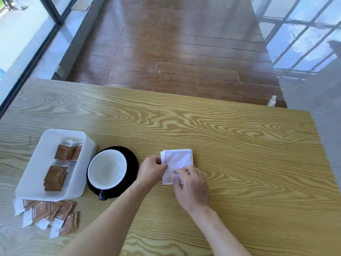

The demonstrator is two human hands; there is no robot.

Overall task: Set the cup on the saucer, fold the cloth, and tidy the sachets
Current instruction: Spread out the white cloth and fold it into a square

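A white cloth, folded into a small square, lies on the wooden table near its middle. My left hand pinches the cloth's left edge. My right hand presses on its near corner, covering part of it. Left of the hands, a black cup with a white inside stands on a black saucer, handle toward me. A white tray at the far left holds several brown sachets in two stacks. More brown and white sachets lie scattered on the table in front of the tray.
The wooden table stretches to the right of the cloth. Beyond its far edge is a dark wood floor with a small bottle standing on it. Glass walls run along both sides.
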